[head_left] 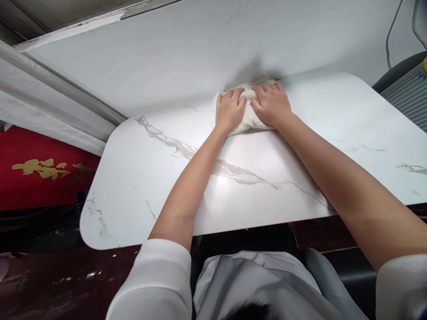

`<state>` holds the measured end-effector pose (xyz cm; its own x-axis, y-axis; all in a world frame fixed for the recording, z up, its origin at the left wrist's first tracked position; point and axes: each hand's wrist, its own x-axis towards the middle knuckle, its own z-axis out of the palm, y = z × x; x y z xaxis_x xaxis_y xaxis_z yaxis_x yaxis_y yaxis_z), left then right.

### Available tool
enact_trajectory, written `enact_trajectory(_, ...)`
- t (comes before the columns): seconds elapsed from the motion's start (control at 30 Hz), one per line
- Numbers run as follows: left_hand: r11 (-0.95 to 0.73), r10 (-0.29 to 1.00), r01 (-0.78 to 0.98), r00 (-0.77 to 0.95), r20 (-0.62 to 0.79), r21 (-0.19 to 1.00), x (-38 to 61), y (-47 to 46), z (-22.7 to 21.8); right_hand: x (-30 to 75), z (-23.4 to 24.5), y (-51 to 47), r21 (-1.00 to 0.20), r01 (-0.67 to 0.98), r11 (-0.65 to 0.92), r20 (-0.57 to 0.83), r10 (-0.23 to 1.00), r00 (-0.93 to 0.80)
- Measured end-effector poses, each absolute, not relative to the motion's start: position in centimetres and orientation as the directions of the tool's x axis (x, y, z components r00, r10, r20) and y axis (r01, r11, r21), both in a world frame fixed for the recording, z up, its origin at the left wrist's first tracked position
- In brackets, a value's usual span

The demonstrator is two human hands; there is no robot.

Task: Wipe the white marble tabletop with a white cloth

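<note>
A crumpled white cloth (249,116) lies on the far edge of a white marble-patterned table (140,186), right against the white wall. My left hand (229,111) presses down on the cloth's left side with fingers curled over it. My right hand (271,104) rests on the cloth's right side, fingers bent and close together. Both arms reach straight out across the tabletop, and the two hands touch at the thumbs. Most of the cloth is hidden under the hands.
The white wall (173,58) rises directly behind the table. A red panel with gold characters (43,171) sits at the left, below grey curtains (50,106). A dark ribbed object (408,91) stands at the right. A cable (390,31) hangs at the upper right.
</note>
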<state>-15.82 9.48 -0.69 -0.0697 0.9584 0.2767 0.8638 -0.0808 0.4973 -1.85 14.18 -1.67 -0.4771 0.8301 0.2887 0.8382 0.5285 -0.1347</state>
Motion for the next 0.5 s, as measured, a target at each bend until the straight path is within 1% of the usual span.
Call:
enact_trajectory(0.23,-0.063,0.965,0.908,-0.050,0.258,0.415,-14.7,2.1,-0.4,-0.4,-1.9,7.4,-0.127,0.771,0.624,0.356,0.754,-0.551)
enact_trajectory(0.5,-0.101,0.978,0.928,0.026,0.207,0.360,-14.1,-7.2,0.0,1.0,-0.8,-3.1,-0.100,0.779,0.619,0.358,0.753,-0.553)
